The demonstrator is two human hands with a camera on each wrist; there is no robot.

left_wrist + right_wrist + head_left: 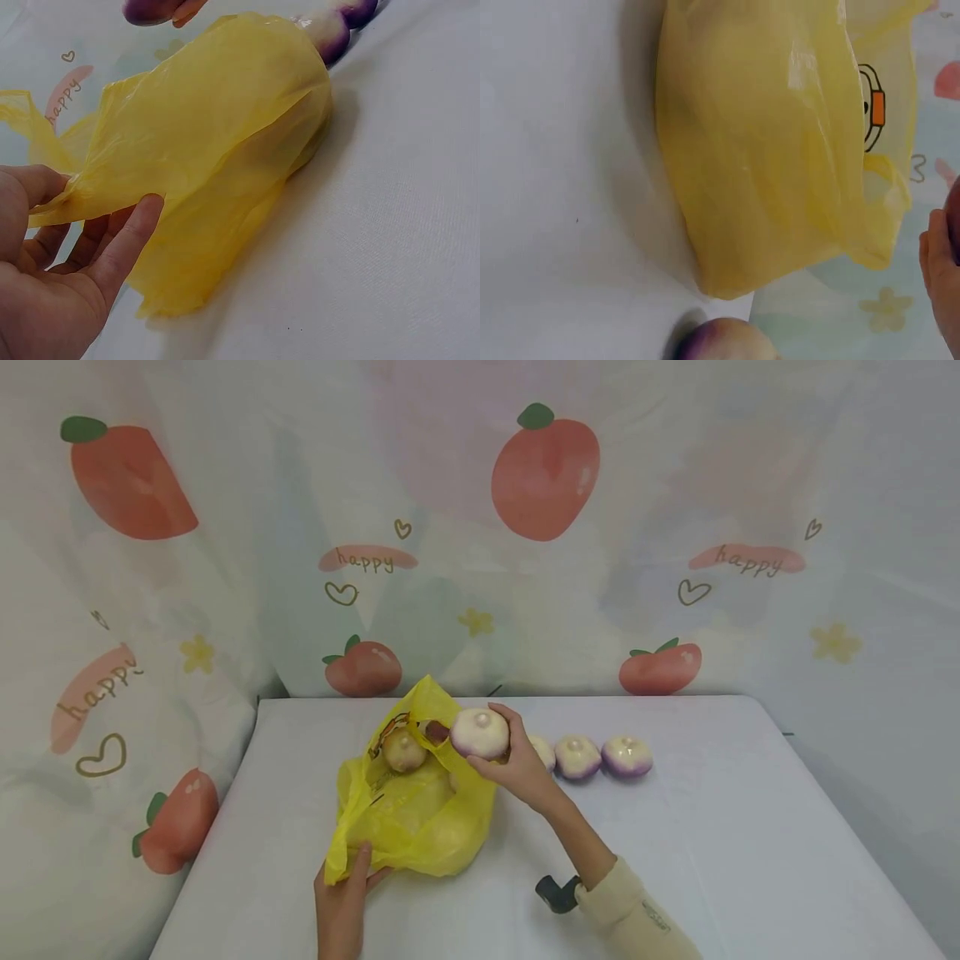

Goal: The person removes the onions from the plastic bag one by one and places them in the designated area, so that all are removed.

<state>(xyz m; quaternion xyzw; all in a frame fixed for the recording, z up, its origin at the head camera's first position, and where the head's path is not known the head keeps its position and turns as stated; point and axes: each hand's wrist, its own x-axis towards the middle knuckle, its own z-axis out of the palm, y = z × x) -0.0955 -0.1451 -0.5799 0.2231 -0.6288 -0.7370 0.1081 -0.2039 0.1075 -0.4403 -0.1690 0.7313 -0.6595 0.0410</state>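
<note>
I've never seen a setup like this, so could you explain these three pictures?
There is no machine here, only a person's two bare hands. The wide picture comes from a camera on the person's head; the other two come from cameras on the left and right wrists. On the white table sits a yellow plastic bag. The left hand pinches its edge. The right hand holds a purple-and-white, turnip-like vegetable near the bag's mouth. Right of the bag, three similar vegetables sit in a row, the leftmost partly hidden by that hand. Another round item shows inside the bag.
</note>
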